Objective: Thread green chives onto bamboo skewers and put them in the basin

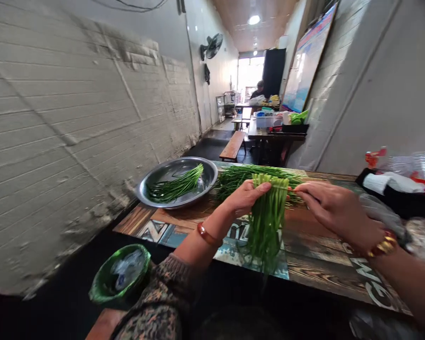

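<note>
My left hand (250, 193) is closed around a bunch of garlic chives (267, 217). The pale cut ends point up above my thumb, and the long green leaves hang down past the table edge, slightly blurred. Close to the right side of the bunch, my right hand (326, 203) is pinched. A thin orange-brown tip shows at its fingers, too small to name. Behind the bunch lies a loose pile of chives (233, 179) on the wooden table (318, 255). To the left, a metal basin (145, 198) holds another bundle of chives (180, 184), pale ends toward the right.
A green lined bin (99, 288) with clear plastic inside stands low at the left. White and black cloths (393, 182) and plastic bags crowd the table's right end. Farther back are a wooden bench (233, 144), another laden table (276, 134) and a seated person (259, 89).
</note>
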A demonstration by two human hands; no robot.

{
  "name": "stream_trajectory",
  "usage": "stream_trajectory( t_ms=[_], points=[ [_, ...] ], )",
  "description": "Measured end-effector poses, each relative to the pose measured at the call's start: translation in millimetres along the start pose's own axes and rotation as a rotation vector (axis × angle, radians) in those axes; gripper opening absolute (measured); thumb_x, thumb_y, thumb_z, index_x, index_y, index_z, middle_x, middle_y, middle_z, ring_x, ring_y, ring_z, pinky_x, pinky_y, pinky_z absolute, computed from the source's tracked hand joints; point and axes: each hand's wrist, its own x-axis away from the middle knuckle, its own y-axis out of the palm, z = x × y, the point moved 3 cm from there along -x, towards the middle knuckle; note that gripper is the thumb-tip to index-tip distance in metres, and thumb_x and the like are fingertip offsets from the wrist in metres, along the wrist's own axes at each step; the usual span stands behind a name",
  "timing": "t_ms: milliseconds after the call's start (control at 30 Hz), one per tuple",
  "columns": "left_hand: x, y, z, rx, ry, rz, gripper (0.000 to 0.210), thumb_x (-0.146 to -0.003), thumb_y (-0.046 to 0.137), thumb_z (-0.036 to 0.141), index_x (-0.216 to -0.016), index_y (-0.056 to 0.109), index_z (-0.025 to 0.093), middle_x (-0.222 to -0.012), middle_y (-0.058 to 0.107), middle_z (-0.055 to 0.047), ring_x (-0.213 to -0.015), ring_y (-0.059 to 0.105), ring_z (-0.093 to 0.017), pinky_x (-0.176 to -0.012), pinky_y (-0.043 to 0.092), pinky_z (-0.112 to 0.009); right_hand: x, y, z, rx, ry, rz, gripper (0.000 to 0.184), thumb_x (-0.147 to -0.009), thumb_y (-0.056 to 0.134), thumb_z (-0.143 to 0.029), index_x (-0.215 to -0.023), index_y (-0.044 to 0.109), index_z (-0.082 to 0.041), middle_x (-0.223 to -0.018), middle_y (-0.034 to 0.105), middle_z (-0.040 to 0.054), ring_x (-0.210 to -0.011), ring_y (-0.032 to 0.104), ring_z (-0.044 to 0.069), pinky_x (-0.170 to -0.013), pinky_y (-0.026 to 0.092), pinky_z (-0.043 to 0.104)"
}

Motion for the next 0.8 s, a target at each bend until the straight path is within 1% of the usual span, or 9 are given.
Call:
stream_trajectory(
  t_ms=[33,100,133,233,333,433,500,600,800],
  points=[
    [-1,-2.3,-4,0.014,-0.002,0.017,0.055,-0.067,0.076,0.049,-0.104,0.070,0.009,-0.096,0.073,-0.016,-0.097,0.068,-0.030,-0.087,0.052,-0.039,4,3,0,0.032,-0.017,0.039,0.019,-0.092,0.047,-0.025,-0.094,0.065,-0.020,-0.096,0.072,0.0064,-0.089,0.067,0.023,-0.079,0.049,0.036],
    [-3,-7.3,-13,0.042,0.018,0.027,0.058,-0.062,0.078,0.051,-0.102,0.071,0.010,-0.094,0.073,-0.015,-0.093,0.068,-0.028,-0.085,0.052,-0.037,10,8,4,0.023,-0.010,0.087,0.018,-0.092,0.047,-0.028,-0.097,0.064,-0.023,-0.096,0.073,0.0061,-0.088,0.068,0.024,-0.077,0.051,0.036],
    [-4,-10.1,-16,0.039,0.022,0.036,0.058,-0.061,0.079,0.052,-0.101,0.071,0.010,-0.093,0.073,-0.014,-0.090,0.069,-0.026,-0.083,0.052,-0.036,12,10,7,-0.001,0.006,0.079,0.018,-0.092,0.046,-0.030,-0.096,0.064,-0.025,-0.093,0.073,0.0056,-0.084,0.069,0.023,-0.074,0.052,0.034],
    [-5,-17.5,-25,-0.013,-0.005,0.064,0.051,-0.063,0.078,0.051,-0.094,0.072,0.011,-0.085,0.072,-0.011,-0.079,0.068,-0.021,-0.078,0.052,-0.032,14,16,17,-0.073,0.068,-0.029,0.016,-0.091,0.050,-0.037,-0.089,0.065,-0.031,-0.089,0.074,0.0038,-0.076,0.070,0.022,-0.065,0.052,0.033],
    [-3,-20.0,-25,-0.021,-0.017,0.046,0.051,-0.067,0.075,0.052,-0.097,0.072,0.010,-0.085,0.072,-0.010,-0.077,0.067,-0.021,-0.074,0.050,-0.031,13,17,21,-0.106,0.151,-0.053,0.020,-0.090,0.051,-0.040,-0.088,0.067,-0.029,-0.086,0.074,0.0027,-0.073,0.070,0.024,-0.061,0.053,0.035],
    [1,-20.4,-19,0.043,0.034,0.052,0.054,-0.071,0.071,0.053,-0.105,0.070,0.011,-0.090,0.072,-0.010,-0.079,0.067,-0.021,-0.073,0.049,-0.029,10,18,18,-0.135,0.193,-0.053,0.020,-0.089,0.053,-0.036,-0.090,0.069,-0.025,-0.087,0.074,0.0027,-0.075,0.070,0.023,-0.062,0.053,0.034],
    [2,-21.0,-16,0.054,0.037,0.057,0.050,-0.077,0.067,0.050,-0.111,0.068,0.013,-0.094,0.072,-0.010,-0.081,0.068,-0.020,-0.076,0.049,-0.029,7,19,13,-0.176,0.200,-0.081,0.021,-0.090,0.051,-0.032,-0.093,0.070,-0.023,-0.089,0.074,0.0035,-0.076,0.070,0.021,-0.065,0.053,0.032],
    [1,-24.8,-13,0.033,0.026,0.085,0.047,-0.079,0.066,0.047,-0.110,0.068,0.012,-0.092,0.073,-0.009,-0.077,0.068,-0.019,-0.072,0.049,-0.027,0,20,8,-0.225,0.165,-0.114,0.021,-0.091,0.049,-0.027,-0.091,0.069,-0.022,-0.093,0.074,0.0033,-0.086,0.068,0.020,-0.078,0.052,0.032],
    [-2,-27.7,-17,0.025,-0.014,0.087,0.047,-0.077,0.069,0.046,-0.106,0.068,0.010,-0.089,0.073,-0.010,-0.069,0.067,-0.017,-0.068,0.051,-0.026,-3,22,6,-0.158,0.166,-0.105,0.021,-0.092,0.046,-0.022,-0.084,0.066,-0.019,-0.083,0.071,0.0044,-0.077,0.065,0.019,-0.070,0.049,0.032]
  ],
)
